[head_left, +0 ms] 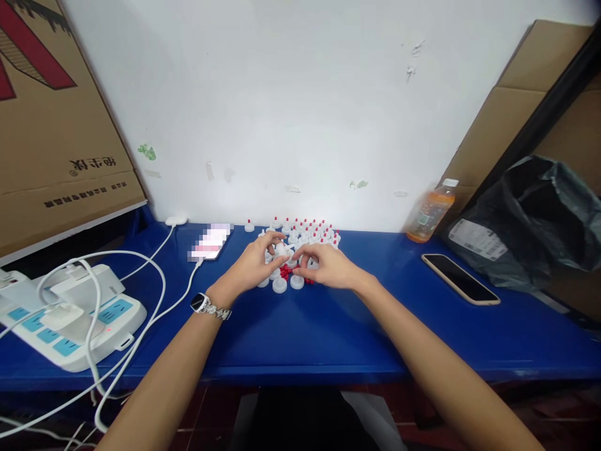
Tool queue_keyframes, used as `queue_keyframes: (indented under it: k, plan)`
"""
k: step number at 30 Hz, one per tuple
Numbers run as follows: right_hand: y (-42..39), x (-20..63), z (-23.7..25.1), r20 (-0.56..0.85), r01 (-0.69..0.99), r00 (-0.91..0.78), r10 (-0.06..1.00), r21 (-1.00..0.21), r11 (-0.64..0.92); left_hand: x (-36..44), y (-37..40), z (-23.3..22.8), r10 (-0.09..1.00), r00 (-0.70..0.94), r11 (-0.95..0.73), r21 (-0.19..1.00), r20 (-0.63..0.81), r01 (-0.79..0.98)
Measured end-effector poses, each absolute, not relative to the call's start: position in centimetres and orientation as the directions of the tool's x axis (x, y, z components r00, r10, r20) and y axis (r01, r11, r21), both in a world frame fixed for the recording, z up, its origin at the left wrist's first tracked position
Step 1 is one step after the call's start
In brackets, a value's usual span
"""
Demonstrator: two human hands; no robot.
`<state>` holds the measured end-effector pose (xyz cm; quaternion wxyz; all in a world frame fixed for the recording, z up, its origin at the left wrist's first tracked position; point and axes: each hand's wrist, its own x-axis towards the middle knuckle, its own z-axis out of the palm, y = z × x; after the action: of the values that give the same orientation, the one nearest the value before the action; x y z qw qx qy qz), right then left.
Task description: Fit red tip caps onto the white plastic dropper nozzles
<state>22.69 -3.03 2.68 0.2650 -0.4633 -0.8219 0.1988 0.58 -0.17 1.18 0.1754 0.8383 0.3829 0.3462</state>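
Pinching a white cap between both hands above the red tips.
My left hand and right hand close on it mid-table; axis too small to tell.

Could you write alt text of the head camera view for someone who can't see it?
Two bare hands, left hand and right hand, meet over a cluster of small white caps and red pieces on a blue table. A power strip lies left; a dark phone and orange bottle lie right.

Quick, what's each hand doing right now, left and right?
Left hand: fingers curled on a white cap, pinched over the pile.
Right hand: fingers curled by the red tips; what it holds cannot be told.
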Motion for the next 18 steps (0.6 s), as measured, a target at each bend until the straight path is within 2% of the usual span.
queue_keyframes:
  k: [3,6,10,13,16,18]
  plan:
    - [-2.5,22.1,2.7,0.378,0.556,-0.319,0.869,-0.669,0.494,0.8,-0.3,1.1,0.767,0.471,-0.641,0.57,0.436,0.514]
    - [-1.5,21.3,2.9,0.411,0.426,-0.32,0.854,-0.742,0.517,1.2,-0.3,1.0,0.764,0.452,-0.644,0.574,0.46,0.505]
    - [1.5,20.6,3.4,0.463,0.402,-0.288,0.838,-0.736,0.544,1.2,0.1,0.5,0.785,0.358,-0.617,0.592,0.505,0.519]
    - [5.3,20.2,4.0,0.445,0.587,-0.256,0.858,-0.634,0.504,0.5,0.6,0.2,0.805,0.313,-0.578,0.548,0.504,0.605]
    - [9.0,19.1,4.2,0.327,0.83,-0.258,0.909,-0.407,0.382,-0.5,1.2,0.0,0.82,0.307,-0.539,0.473,0.482,0.697]
    - [10.8,18.2,4.1,0.239,0.9,-0.321,0.916,-0.226,0.374,-1.0,1.4,-0.1,0.829,0.305,-0.521,0.451,0.469,0.725]
